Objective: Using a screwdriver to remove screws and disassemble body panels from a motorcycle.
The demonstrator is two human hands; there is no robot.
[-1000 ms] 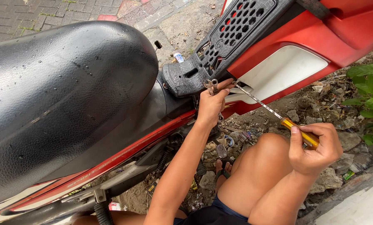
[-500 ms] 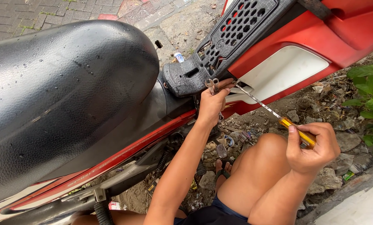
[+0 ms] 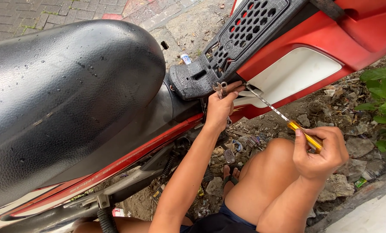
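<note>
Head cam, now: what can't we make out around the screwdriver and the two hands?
- Screwdriver tip and fastener: hidden by left hand and black panel.
- Handle: mostly covered by right hand.
- Metal tool in the left hand's grip: only its end shows.
- Motorbike seat: cut off at left edge.

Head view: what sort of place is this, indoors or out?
Outdoors, probably a roadside spot. A red motorbike stands on bare ground strewn with stones, beside brick paving and green leaves.
</note>
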